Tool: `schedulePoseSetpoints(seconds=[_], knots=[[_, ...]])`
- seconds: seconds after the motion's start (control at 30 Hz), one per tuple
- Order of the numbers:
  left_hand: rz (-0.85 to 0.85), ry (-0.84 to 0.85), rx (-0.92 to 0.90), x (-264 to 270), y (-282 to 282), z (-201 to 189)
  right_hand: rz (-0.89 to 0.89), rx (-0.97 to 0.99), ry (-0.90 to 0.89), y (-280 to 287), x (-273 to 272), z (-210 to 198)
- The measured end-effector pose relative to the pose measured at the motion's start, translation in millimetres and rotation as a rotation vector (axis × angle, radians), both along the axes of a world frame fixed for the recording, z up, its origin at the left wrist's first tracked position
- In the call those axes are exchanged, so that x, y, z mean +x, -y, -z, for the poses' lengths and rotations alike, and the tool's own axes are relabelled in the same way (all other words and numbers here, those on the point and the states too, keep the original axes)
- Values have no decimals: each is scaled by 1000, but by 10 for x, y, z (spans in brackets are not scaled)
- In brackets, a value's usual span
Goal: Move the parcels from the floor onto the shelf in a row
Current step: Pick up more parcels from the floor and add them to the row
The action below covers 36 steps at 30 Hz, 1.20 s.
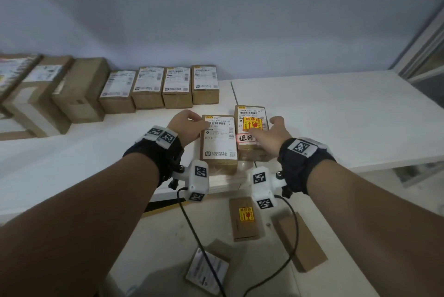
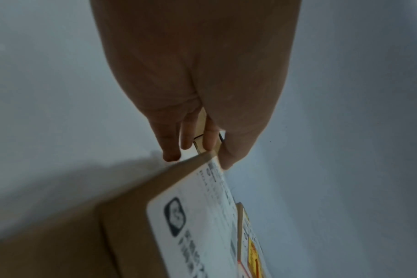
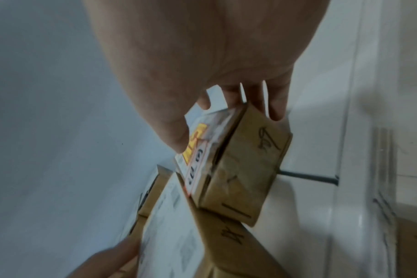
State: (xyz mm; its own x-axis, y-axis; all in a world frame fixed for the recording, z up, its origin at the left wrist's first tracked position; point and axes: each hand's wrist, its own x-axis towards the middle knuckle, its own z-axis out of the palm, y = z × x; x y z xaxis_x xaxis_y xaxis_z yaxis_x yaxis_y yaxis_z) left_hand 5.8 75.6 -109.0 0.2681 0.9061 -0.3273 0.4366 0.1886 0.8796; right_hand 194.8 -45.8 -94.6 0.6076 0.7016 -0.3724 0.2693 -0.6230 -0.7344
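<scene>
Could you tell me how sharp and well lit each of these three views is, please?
Head view: dim, even light, straight shelf edges bowed by the wide lens, the far-left parcels smeared. Left wrist view: dark, the left hand and its parcel soft. Right wrist view: the right hand blurred, the stickered parcel readable only in part.

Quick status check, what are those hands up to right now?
Left hand grips white-label parcel; right hand grips yellow-sticker parcel. Both on shelf, short of the row. Three parcels left on floor. Path clear.
</scene>
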Motion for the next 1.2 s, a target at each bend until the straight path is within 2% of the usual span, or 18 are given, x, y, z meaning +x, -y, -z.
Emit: schedulePoseSetpoints(seconds=[0.1, 0.17, 0.23, 0.3, 0.43, 0.6, 0.7, 0.83, 1.0, 1.2], knots=[[51, -209, -1, -52, 119, -215, 26, -53, -30, 105, 119, -112], [152, -319, -122, -93, 244, -316, 25, -76, -100, 206, 169, -165], [307, -306, -291, -104, 372, -342, -2, -48, -197, 272, 157, -170], [325, -258, -317, -45, 457, -283, -30, -12, -216, 308, 130, -127], [247, -216, -73, 227, 534, -215, -24, 41, -91, 247, 198, 16], [368, -385, 258, 632, 302, -193, 24, 126, -33, -12, 550, 73], [338, -429, 312, 836, 37, -211, -19, 99, -5, -313, 742, 1], [323, -434, 362, 992, -255, -273, -117, 73, 115, -688, 883, -71], [423, -558, 590, 1154, -420, -284, -101, 111, 120, -1059, 1011, 21], [487, -636, 655, 1190, -531, -247, -120, 89, 189, -1292, 1015, 59]])
